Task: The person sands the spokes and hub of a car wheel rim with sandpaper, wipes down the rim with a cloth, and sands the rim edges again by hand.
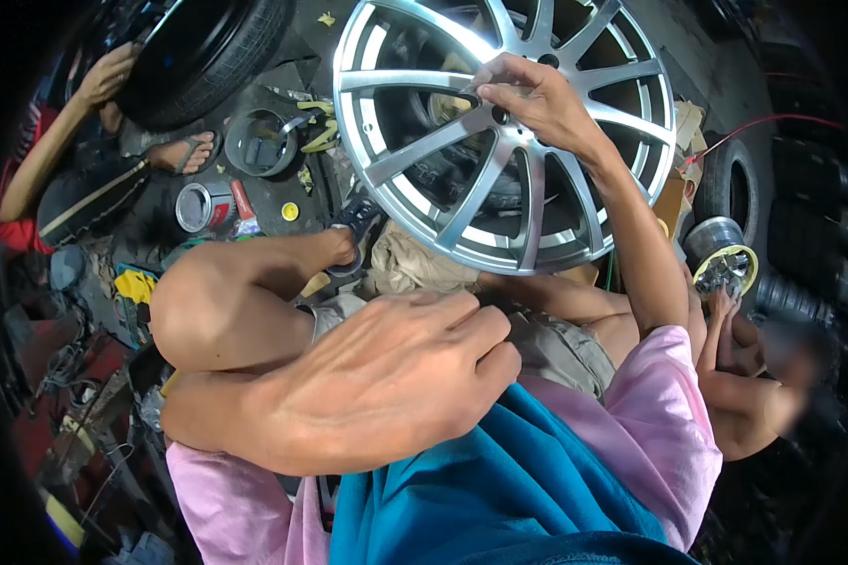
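A silver multi-spoke alloy wheel rim (528, 202) stands tilted in front of me. My right hand (528, 99) is at its hub, thumb and fingers pinched together near a bolt hole; whatever is between the fingertips is too small to tell. Close to the camera, my left hand (396, 377) is curled closed before my chest, by the teal cloth (499, 471) over my pink shirt. The left fingertips are hidden, so any held thing does not show. A beige cloth (415, 259) lies below the rim.
At upper left, another person's hand (108, 75) touches a tyre (226, 75). A round metal container (259, 146), a paint can (204, 205) and yellow-handled pliers (322, 132) are on the floor. At right, a second person handles a small wheel rim (725, 268).
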Demonstrator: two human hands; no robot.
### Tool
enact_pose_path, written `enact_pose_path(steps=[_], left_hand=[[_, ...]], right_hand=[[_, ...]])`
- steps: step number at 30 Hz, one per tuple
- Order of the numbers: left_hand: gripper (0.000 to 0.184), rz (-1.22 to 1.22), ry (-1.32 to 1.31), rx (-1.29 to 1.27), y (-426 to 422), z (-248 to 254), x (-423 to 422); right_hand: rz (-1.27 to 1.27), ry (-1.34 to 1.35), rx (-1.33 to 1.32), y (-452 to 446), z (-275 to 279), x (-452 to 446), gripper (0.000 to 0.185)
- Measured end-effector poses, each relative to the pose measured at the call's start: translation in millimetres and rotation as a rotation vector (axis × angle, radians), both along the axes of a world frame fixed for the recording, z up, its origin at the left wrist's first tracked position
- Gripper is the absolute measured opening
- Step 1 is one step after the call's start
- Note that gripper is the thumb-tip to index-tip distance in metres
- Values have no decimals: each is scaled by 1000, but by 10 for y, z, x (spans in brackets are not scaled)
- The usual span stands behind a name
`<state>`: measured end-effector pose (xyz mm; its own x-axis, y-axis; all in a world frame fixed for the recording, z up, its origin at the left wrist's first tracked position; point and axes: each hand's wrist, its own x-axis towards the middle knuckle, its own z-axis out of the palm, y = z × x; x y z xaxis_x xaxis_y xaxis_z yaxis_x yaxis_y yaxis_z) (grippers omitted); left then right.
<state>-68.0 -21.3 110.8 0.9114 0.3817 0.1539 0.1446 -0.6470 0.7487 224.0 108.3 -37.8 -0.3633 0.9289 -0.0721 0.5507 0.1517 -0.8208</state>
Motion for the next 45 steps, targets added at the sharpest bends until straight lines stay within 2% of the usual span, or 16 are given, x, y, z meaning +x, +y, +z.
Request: enact_pose_path(steps=[1,3,5,7,8,16,22,26,29,32,34,38,41,43,44,45], left_hand=[[17,0,8,3,8,-11,4],[14,-2,38,-62,26,-24,14],[14,-13,69,-52,72,-28,27],[14,-25,100,-52,131,-24,50],[13,-27,111,-38,163,-9,64],[7,37,140,-33,76,-183,80],[2,78,143,-20,4,-215,69],[1,112,185,-8,4,-129,119],[1,118,184,-11,-24,-145,95],[2,101,144,-35,-72,-224,52],[3,90,130,-46,-17,-202,68],[3,75,131,-32,18,-210,59],[4,74,118,-29,45,-198,56],[5,72,114,-25,49,-184,61],[5,69,112,-24,51,-195,56],[5,68,112,-23,51,-197,65]], right_hand=[[0,8,3,46,18,-46,20],[113,-9,258,172,19,-122,19],[157,14,275,345,30,-206,21],[313,68,301,521,19,-280,21],[357,7,390,595,12,-319,22],[554,-47,415,834,11,-552,20],[587,-160,453,842,97,-556,20],[572,-99,365,835,69,-488,20],[561,-210,479,811,101,-438,20],[571,-184,424,837,141,-446,20],[566,3,170,872,270,-523,16],[589,-14,238,869,245,-539,14],[555,-65,171,827,219,-449,15],[550,-230,477,782,89,-421,20],[549,-231,476,816,60,-396,20],[567,-91,374,847,144,-455,17]])
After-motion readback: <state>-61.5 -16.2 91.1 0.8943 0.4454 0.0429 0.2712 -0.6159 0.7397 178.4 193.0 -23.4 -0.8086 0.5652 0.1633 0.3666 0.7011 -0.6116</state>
